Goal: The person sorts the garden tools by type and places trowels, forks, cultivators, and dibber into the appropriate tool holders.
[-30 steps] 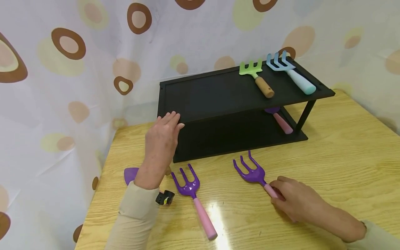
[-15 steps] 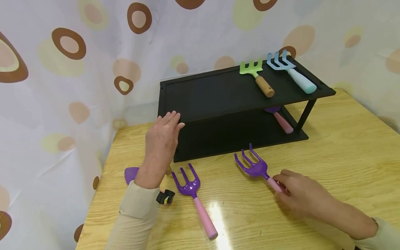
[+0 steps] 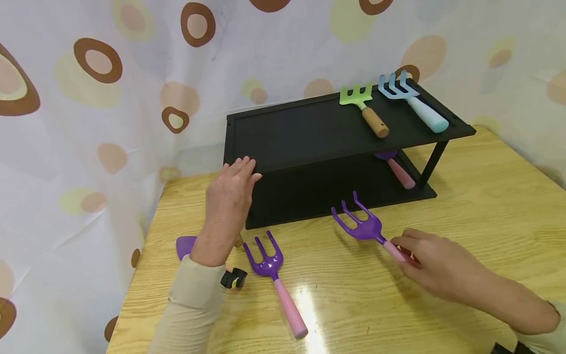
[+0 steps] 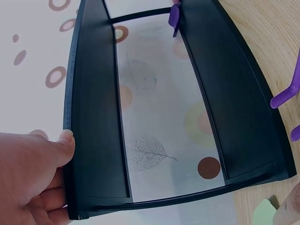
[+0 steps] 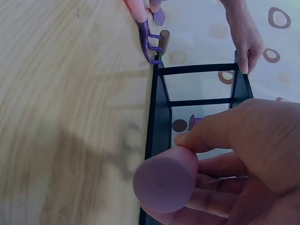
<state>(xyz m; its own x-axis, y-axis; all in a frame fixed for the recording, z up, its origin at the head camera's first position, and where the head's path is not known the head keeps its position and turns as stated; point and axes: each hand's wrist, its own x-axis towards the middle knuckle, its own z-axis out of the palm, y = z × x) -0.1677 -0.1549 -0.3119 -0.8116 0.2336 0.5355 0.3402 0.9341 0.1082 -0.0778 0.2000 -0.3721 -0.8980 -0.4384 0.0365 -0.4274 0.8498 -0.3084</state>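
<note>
My right hand point(image 3: 435, 265) holds a purple hand fork by its pink handle point(image 3: 394, 250). Its purple head point(image 3: 368, 229) is raised above the table, tines toward the black two-tier rack point(image 3: 283, 142). In the right wrist view, the handle's rounded end point(image 5: 164, 185) lies between thumb and fingers. My left hand point(image 3: 230, 196) grips the rack's front left corner, fingers over the top tier and thumb point(image 4: 66, 140) at the front edge. A second purple fork point(image 3: 267, 265) with a pink handle lies on the table between the hands.
On the top tier lie a green hand rake point(image 3: 375, 122) with a wooden handle and a light blue rake point(image 3: 426, 114). Another pink-handled tool point(image 3: 401, 174) sits on the lower tier, right end. A purple blade point(image 3: 184, 247) shows beside the left forearm. A patterned curtain point(image 3: 132, 73) hangs behind.
My right hand has lifted the hand fork off the table and moved it up and slightly right, nearer the rack. The left hand stays at the rack's corner.
</note>
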